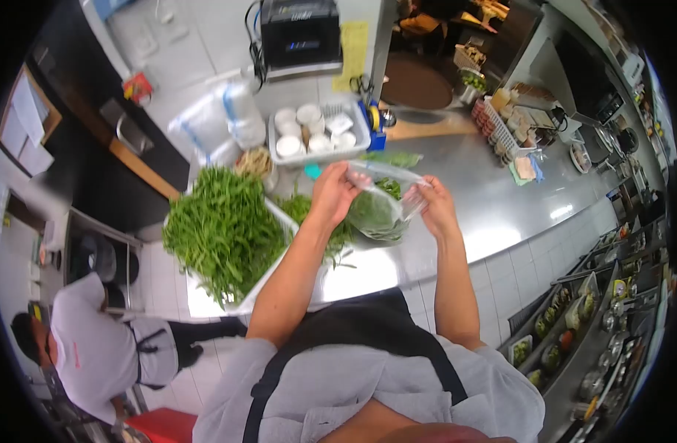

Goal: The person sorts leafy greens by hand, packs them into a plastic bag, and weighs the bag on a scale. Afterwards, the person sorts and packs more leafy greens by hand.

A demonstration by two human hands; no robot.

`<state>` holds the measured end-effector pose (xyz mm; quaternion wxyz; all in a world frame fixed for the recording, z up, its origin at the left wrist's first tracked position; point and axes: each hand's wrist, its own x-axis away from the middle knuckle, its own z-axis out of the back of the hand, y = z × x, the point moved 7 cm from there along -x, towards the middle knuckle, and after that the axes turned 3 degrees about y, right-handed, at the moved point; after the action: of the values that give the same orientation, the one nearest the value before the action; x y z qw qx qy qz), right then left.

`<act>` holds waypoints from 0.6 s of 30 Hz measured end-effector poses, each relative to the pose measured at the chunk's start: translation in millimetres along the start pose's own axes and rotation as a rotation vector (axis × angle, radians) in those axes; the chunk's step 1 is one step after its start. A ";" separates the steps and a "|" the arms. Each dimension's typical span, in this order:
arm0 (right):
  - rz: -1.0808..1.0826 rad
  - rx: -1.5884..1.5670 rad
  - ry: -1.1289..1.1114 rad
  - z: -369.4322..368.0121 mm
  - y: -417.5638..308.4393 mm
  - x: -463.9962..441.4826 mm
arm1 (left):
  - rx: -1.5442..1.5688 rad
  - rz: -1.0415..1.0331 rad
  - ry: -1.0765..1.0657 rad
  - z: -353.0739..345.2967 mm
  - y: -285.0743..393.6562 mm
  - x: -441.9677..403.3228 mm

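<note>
Honestly, no text was readable: the marks on the black machine, yellow sheet and co-worker's shirt were way too blurry.

A steel counter stretches across the room, its top shining, with a white glare near the front edge on the right. Behind it is a white tiled wall with a small shelf, and a yellow sheet of paper hangs next to the shelf. Further right the wall gives way to an opening with a wooden ledge. On the left are dark panels, a metal handle and a wood-framed board holding papers. Pale square tiles cover the floor, and the light is bright and cool
</note>
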<state>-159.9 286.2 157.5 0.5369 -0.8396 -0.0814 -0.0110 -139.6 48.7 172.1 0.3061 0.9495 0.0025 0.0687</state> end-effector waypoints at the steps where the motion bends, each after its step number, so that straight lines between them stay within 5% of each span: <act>1: -0.002 -0.116 -0.012 -7.1 -1.9 -1.4 | -0.044 -0.031 0.013 -3.2 8.1 -0.9; 6: -0.045 -0.060 -0.019 -8.6 29.2 -19.7 | -0.606 -0.237 0.243 45.2 30.7 -12.9; 8: -0.038 -0.084 -0.025 -5.8 42.8 -24.3 | -0.719 -0.269 0.158 62.4 30.8 -21.1; 9: -0.070 0.061 -0.099 -0.2 57.6 -32.0 | -0.774 -0.277 0.118 63.9 31.0 -17.9; 12: 0.013 0.594 -0.290 -6.9 64.7 -55.7 | -1.651 -0.579 -0.014 30.2 49.4 -2.9; 14: 0.247 1.083 -0.337 -36.2 50.8 -40.1 | -1.734 -0.719 0.031 16.2 51.8 -3.3; 16: 0.418 1.169 -0.193 -51.9 38.1 -35.6 | -1.796 -0.631 0.119 16.7 44.1 -1.0; 17: 0.467 1.216 -0.145 -53.2 38.5 -27.4 | -1.774 -0.829 0.077 11.5 44.3 4.3; 18: 0.372 1.166 -0.153 -52.7 38.3 -28.9 | -1.788 -0.655 0.104 16.0 43.1 4.1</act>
<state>-179.1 219.2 142.3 0.8931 -0.4065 0.0358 0.1894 -135.0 4.5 184.9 0.9222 0.3119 0.2285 -0.0018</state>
